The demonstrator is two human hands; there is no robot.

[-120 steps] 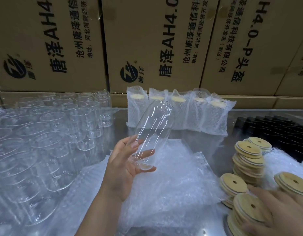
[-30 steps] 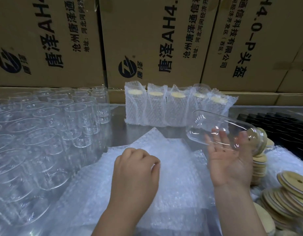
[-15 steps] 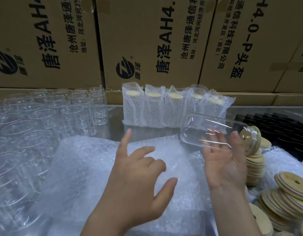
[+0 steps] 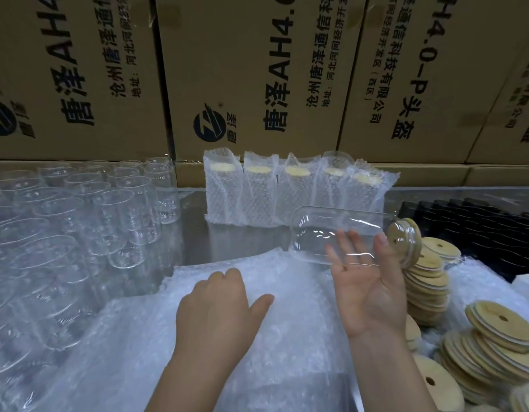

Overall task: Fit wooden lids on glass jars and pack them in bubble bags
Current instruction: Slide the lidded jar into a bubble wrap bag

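Your right hand (image 4: 367, 292) grips the lidded glass jar (image 4: 331, 230) sideways with fingers and thumb, over the bubble bags' (image 4: 287, 337) far edge, and your left hand (image 4: 215, 316) curls its fingers onto that pile, can't tell if pinching.

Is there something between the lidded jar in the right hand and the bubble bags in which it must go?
Nothing visible does. The right hand holds the jar, lid on, in the air over the far right edge of the bubble bags. The left hand rests on the pile; no bag mouth looks open yet.
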